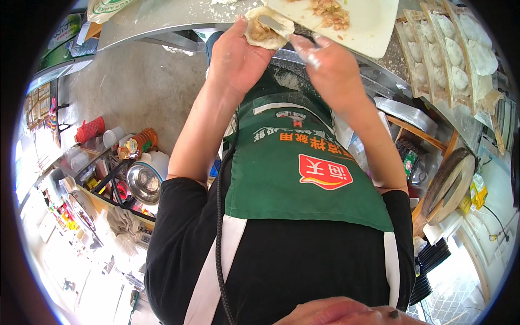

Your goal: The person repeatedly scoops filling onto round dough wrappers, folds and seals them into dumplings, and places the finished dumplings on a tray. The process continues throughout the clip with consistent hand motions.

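Observation:
Cupped in my left hand (pixel 236 60) is a round dough wrapper (pixel 280 40), held near the work table's edge. Meat filling (pixel 261 34) lies on the wrapper. The flat metal blade of a filling spatula (pixel 272 23) rests over the filling. My right hand (pixel 331 66), dusted with flour, is closed around the spatula, its handle mostly hidden by the fingers. Just beyond the right hand is a white tray (pixel 374 35) with a heap of pinkish minced filling (pixel 330 14) on it.
Finished dumplings (pixel 435 53) sit in rows on a slatted wooden rack (pixel 450 81) at the right. The floury metal table edge (pixel 179 28) runs across the top. Shelving with a steel bowl (pixel 145 181) and a red basket (pixel 90 130) stands at left.

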A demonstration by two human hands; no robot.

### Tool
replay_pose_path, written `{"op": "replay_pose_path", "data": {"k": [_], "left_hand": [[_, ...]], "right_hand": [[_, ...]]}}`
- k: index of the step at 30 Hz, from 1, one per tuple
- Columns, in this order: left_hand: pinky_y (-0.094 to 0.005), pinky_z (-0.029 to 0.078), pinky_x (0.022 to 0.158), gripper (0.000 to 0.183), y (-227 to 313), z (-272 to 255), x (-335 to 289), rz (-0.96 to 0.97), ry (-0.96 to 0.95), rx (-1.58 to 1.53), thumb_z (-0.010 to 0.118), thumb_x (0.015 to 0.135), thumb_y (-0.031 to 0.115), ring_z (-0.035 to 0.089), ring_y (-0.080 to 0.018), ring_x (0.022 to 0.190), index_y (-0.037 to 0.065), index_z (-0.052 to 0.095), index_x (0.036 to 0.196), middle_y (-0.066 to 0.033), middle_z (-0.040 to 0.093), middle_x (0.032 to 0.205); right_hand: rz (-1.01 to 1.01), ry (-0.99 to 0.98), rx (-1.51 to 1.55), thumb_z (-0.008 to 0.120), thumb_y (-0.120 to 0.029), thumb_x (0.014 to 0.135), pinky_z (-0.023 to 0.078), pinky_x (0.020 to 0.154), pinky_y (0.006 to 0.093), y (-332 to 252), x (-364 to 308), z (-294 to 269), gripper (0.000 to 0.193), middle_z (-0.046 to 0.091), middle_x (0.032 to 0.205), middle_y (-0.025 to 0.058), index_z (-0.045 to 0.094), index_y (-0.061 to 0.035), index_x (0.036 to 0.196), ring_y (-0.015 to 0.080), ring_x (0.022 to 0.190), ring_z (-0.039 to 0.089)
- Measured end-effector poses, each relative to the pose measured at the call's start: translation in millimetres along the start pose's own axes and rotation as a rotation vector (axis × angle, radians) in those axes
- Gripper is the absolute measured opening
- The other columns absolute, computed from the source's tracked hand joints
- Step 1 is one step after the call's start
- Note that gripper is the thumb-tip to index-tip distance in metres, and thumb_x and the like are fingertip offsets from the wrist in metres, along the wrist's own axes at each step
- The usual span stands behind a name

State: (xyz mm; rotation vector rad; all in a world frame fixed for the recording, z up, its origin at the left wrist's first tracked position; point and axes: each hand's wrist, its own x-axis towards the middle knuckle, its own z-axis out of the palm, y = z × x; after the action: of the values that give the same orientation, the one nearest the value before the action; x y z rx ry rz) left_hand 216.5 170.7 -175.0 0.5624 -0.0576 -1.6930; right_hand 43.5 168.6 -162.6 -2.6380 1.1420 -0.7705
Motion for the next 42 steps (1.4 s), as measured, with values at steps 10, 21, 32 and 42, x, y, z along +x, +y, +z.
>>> {"op": "replay_pose_path", "data": {"k": [10,21,32,42], "left_hand": [[-0.0449,0.034,0.105,0.043,4,-1,-11,0.031,0.077,0.058,0.024,0.102,0.026,0.045,-0.0298,0.122,-0.006,0.039,0.127,-0.0170,0.048,0.128],[-0.0423,0.034,0.105,0.043,4,4,-21,-0.029,0.054,0.145,0.025,0.102,0.025,0.045,-0.0284,0.121,-0.007,0.039,0.128,-0.0162,0.047,0.130],[-0.0427,0.036,0.103,0.044,-5,17,-28,-0.111,-0.029,0.169,0.027,0.101,0.027,0.049,-0.0277,0.116,-0.006,0.041,0.126,-0.0150,0.050,0.125],[-0.0434,0.037,0.102,0.042,-8,16,-22,-0.037,0.045,0.179,0.024,0.102,0.025,0.050,-0.0286,0.114,-0.006,0.043,0.123,-0.0165,0.050,0.123]], "right_hand": [[0.032,-0.108,-0.073,0.051,-0.009,0.087,0.051,0.055,0.0374,-14,-21,-30,0.029,0.063,0.094,0.0196,0.060,-0.0098,0.115,0.0315,0.067,0.063],[0.051,-0.151,0.148,0.056,-0.003,0.075,0.051,0.070,0.0322,-7,-33,-31,0.039,0.064,0.093,0.0215,0.063,-0.0073,0.113,0.0320,0.074,0.063],[1.008,-0.308,1.449,0.062,0.008,0.059,0.044,0.058,0.0240,10,-18,-31,0.045,0.063,0.080,0.0039,0.064,0.0058,0.104,0.0093,0.064,0.056],[1.045,-0.255,1.615,0.065,0.008,0.063,0.044,0.053,0.0235,10,-27,-33,0.040,0.065,0.080,0.0097,0.063,0.0083,0.102,0.0128,0.062,0.060]]}}
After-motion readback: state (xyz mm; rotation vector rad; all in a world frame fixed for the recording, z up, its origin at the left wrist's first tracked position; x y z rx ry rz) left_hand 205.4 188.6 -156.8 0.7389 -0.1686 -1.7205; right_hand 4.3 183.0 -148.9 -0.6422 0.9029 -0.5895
